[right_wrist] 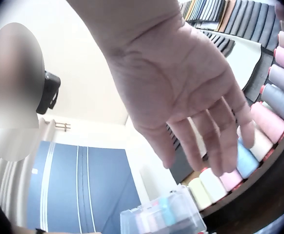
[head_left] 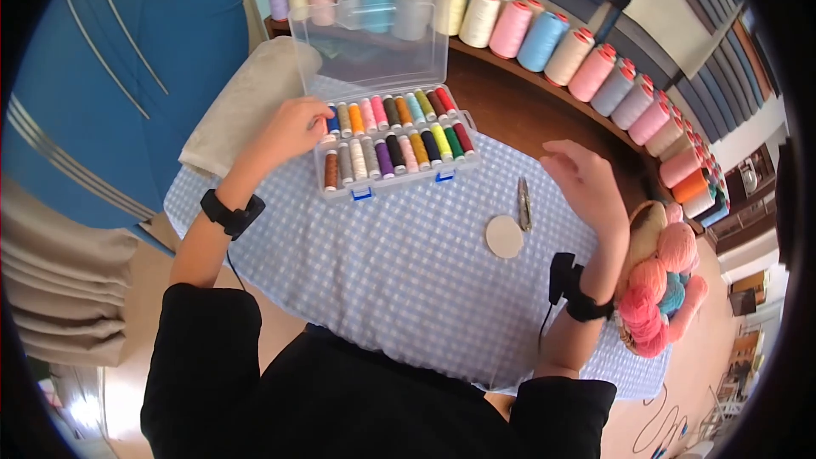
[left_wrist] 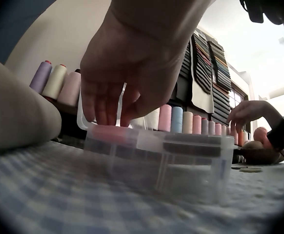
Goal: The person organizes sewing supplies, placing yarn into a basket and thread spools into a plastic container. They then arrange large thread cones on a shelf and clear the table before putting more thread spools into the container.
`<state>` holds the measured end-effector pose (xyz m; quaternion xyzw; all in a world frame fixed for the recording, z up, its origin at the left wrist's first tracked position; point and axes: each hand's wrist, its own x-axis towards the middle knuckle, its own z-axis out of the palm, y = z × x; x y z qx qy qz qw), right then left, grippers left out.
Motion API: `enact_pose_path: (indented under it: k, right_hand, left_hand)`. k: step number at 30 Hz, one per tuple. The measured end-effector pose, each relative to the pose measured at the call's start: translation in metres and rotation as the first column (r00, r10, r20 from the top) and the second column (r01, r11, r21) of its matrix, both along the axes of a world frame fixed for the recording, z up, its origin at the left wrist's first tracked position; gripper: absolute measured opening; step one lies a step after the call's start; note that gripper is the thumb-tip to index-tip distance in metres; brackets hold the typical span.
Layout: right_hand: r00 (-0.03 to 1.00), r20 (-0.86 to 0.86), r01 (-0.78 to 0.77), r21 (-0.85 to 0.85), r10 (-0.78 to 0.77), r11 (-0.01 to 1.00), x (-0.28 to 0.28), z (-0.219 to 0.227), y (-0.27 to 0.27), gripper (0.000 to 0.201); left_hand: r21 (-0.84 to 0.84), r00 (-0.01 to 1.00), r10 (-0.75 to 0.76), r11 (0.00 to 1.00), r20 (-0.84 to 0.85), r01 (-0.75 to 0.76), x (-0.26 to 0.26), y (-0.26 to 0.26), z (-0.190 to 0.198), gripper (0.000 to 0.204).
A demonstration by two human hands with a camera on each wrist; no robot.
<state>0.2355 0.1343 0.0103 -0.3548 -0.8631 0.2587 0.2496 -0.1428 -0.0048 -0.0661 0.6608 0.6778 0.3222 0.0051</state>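
Observation:
My left hand (head_left: 293, 129) reaches down at the left end of an open clear plastic box (head_left: 387, 180). Its bent fingers are beside a blue thread spool (head_left: 332, 119) at the end of the back row. In the left wrist view, the fingertips (left_wrist: 104, 119) dip behind the box's near wall, above a pinkish-red spool (left_wrist: 113, 135); I cannot tell whether they pinch one. Two rows of small spools in many colours fill the box. My right hand (head_left: 585, 183) hovers over the table's right side with relaxed, spread fingers (right_wrist: 219, 146), holding nothing.
Metal thread snips (head_left: 524, 204) and a round off-white disc (head_left: 504, 236) lie on the checked cloth (head_left: 408, 280). A basket of yarn balls (head_left: 646, 293) stands at the right edge. Large thread cones (head_left: 541, 41) line the shelf behind the raised lid (head_left: 374, 51). Folded beige fabric (head_left: 246, 102) lies left.

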Motion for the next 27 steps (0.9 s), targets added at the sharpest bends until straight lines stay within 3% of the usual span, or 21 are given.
enact_pose_path:
  k: [2,3,6,9,12,13,14,16,17,18,20,21,23,25,27]
  right_hand:
    - [0.968,0.227,0.095,0.082,-0.111,0.992,0.001,-0.02,0.017,0.032]
    - [0.967,0.226,0.105,0.082,-0.121,0.991,0.0,-0.029,0.026,0.032]
    - [0.916,0.366,0.176,0.006,-0.166,0.984,0.002,-0.05,0.043,0.039]
    - [0.844,0.515,0.206,-0.056,-0.149,0.977,-0.001,-0.058,0.047,0.042]
    - [0.783,0.615,0.26,-0.186,-0.093,0.948,-0.004,-0.059,0.049,0.047]
    - [0.794,0.602,0.273,-0.231,-0.083,0.934,-0.005,-0.061,0.049,0.045]
    - [0.792,0.603,0.285,-0.236,-0.09,0.929,-0.007,-0.062,0.048,0.045]
    - [0.761,0.647,0.276,-0.242,-0.057,0.93,-0.014,-0.061,0.047,0.043]
    - [0.753,0.655,0.292,-0.241,-0.067,0.926,-0.016,-0.063,0.047,0.039]
    - [0.757,0.65,0.295,-0.251,-0.065,0.922,-0.016,-0.067,0.048,0.039]
    - [0.805,0.592,0.26,-0.291,-0.04,0.921,-0.016,-0.071,0.052,0.032]
    - [0.805,0.592,0.26,-0.291,-0.041,0.921,-0.016,-0.07,0.05,0.032]
    - [0.818,0.567,0.291,-0.255,-0.101,0.922,-0.015,-0.07,0.048,0.03]
    - [0.829,0.554,0.281,-0.295,-0.076,0.913,-0.008,-0.069,0.056,0.03]
    - [0.834,0.551,0.255,-0.33,-0.034,0.909,0.001,-0.068,0.059,0.03]
  left_hand:
    - [-0.111,0.995,0.05,0.992,-0.09,-0.06,0.004,0.004,0.005,0.024]
    - [-0.11,0.995,0.04,0.993,-0.091,-0.05,0.009,0.008,0.007,0.024]
    - [0.035,0.988,-0.104,0.993,-0.116,0.109,0.034,0.029,0.01,0.025]
    - [-0.06,0.964,-0.214,0.976,-0.155,0.208,0.048,0.048,0.012,0.027]
    - [-0.293,0.948,-0.264,0.934,-0.178,0.205,0.053,0.063,0.019,0.029]
    - [-0.341,0.964,-0.258,0.914,-0.072,0.219,0.051,0.068,0.019,0.027]
    - [-0.346,0.96,-0.27,0.909,-0.07,0.231,0.051,0.066,0.014,0.027]
    - [-0.054,0.952,-0.25,0.968,-0.178,0.245,0.049,0.059,0.003,0.025]
    - [-0.03,0.957,-0.238,0.971,-0.166,0.236,0.051,0.058,0.003,0.025]
    - [-0.04,0.954,-0.244,0.97,-0.171,0.241,0.051,0.058,0.005,0.025]
    - [-0.259,0.964,-0.224,0.949,-0.141,0.182,0.057,0.057,0.015,0.03]
    - [-0.259,0.964,-0.224,0.949,-0.141,0.182,0.066,0.054,0.019,0.03]
    - [-0.116,0.937,-0.305,0.95,-0.171,0.289,0.095,0.042,0.027,0.032]
    - [-0.245,0.925,-0.38,0.896,0.004,0.369,0.14,0.028,0.042,0.034]
    - [-0.321,0.824,-0.567,0.777,0.017,0.541,0.171,0.027,0.031,0.034]
